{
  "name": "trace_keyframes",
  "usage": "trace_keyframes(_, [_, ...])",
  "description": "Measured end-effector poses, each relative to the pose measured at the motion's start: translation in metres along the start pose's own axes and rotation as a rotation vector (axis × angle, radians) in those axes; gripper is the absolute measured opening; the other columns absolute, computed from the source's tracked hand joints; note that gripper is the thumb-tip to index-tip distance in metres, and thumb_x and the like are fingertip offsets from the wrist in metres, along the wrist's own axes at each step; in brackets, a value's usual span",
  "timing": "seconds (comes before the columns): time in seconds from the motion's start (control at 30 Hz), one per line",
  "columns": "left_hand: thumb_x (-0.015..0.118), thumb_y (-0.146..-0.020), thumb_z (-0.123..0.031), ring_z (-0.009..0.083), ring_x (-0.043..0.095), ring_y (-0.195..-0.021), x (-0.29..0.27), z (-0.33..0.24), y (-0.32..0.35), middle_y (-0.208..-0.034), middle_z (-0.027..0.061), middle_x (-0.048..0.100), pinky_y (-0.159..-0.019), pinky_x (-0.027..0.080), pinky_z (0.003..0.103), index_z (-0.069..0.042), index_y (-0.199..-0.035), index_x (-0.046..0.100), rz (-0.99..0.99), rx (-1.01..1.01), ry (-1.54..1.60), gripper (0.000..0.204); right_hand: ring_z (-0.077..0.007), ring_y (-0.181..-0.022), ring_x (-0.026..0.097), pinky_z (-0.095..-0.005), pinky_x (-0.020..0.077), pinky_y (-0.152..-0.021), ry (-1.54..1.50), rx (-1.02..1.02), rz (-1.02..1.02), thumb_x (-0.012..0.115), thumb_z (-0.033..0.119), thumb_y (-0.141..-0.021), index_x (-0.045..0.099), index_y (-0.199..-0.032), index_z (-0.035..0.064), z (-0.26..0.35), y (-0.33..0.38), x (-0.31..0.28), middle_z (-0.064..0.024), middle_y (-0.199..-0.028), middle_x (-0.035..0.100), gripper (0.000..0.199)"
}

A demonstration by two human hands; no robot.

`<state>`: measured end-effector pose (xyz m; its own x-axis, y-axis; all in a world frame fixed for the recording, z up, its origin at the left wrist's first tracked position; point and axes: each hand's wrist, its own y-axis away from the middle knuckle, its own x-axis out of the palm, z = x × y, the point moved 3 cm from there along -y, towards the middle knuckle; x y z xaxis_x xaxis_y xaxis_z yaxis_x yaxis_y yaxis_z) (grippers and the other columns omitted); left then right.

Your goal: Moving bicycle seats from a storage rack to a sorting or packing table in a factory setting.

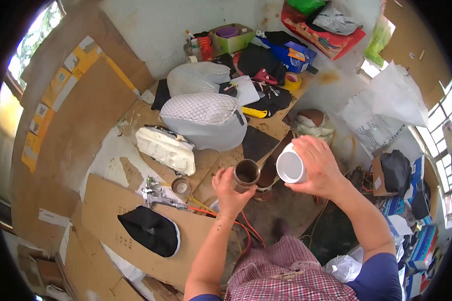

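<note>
My left hand is closed round a brown-stained cup, its open mouth facing up. In my right hand is a white plastic container, tipped so its mouth or pale inside shows. The two vessels are side by side, a small gap apart. A metal spray gun with an orange hose lies on the cardboard to the left of my left hand. Beside the gun sits a small round cup or lid. What the brown cup holds is too dark to tell.
Grey quilted padded covers and a cream foam block lie on the cardboard-covered table. A black fabric piece is nearer. Behind are yellow tape and a green box. Blue boxes are stacked at right.
</note>
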<state>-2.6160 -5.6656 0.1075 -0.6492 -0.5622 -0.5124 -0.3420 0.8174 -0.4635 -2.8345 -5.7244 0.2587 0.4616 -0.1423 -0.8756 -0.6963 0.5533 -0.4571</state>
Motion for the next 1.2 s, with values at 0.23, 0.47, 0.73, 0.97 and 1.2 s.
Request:
trace_keyframes(0.23, [0.085,-0.051,-0.024,0.0356,0.044,-0.114,0.017,-0.052,0.006,-0.11,0.0109,0.057,-0.1,0.03,0.048,-0.005,-0.115,0.055,0.086,-0.081,-0.041,0.073,-0.0345,-0.116,0.046,-0.0496,0.0362,-0.097,0.112,-0.247,0.171,0.084,0.028,-0.048,0.05,-0.116,0.0012,-0.024,-0.032,-0.004,-0.0145,-0.121,0.05,0.081])
trace_keyframes(0.47, [0.085,-0.052,-0.024,0.034,0.042,-0.116,0.055,-0.077,0.007,-0.112,0.0106,0.056,-0.101,0.029,0.048,-0.006,-0.116,0.054,0.053,-0.136,-0.005,0.074,-0.0295,-0.108,0.051,-0.0473,0.039,-0.094,0.326,-0.512,0.038,0.058,0.018,-0.074,0.059,-0.099,0.0025,-0.049,-0.05,-0.026,-0.0128,-0.108,0.056,0.029])
trace_keyframes(0.73, [0.084,-0.053,-0.022,0.0327,0.042,-0.119,0.08,-0.082,0.017,-0.114,0.0054,0.057,-0.103,0.028,0.046,-0.009,-0.117,0.054,-0.052,-0.199,0.053,0.071,-0.0284,-0.109,0.051,-0.0491,0.0385,-0.095,0.319,-0.571,-0.05,0.058,0.016,-0.073,0.061,-0.097,0.0028,-0.079,-0.052,-0.03,-0.0113,-0.11,0.057,0.028])
trace_keyframes(0.97, [0.084,-0.054,-0.021,0.0328,0.043,-0.119,0.089,-0.074,0.027,-0.116,0.004,0.056,-0.103,0.028,0.046,-0.009,-0.118,0.053,-0.064,-0.178,-0.011,0.072,-0.0292,-0.112,0.051,-0.0514,0.0377,-0.097,0.266,-0.584,-0.077,0.06,0.015,-0.072,0.062,-0.098,0.0029,-0.081,-0.062,-0.04,-0.0114,-0.113,0.058,0.029])
trace_keyframes(1.2, [0.084,-0.052,-0.02,0.0328,0.043,-0.119,0.088,-0.075,0.026,-0.116,0.0041,0.056,-0.103,0.028,0.047,-0.008,-0.119,0.052,-0.104,-0.199,0.013,0.075,-0.0301,-0.113,0.052,-0.0524,0.0381,-0.098,0.289,-0.615,-0.104,0.061,0.014,-0.072,0.061,-0.098,0.0028,-0.077,-0.071,-0.051,-0.0111,-0.115,0.058,0.029])
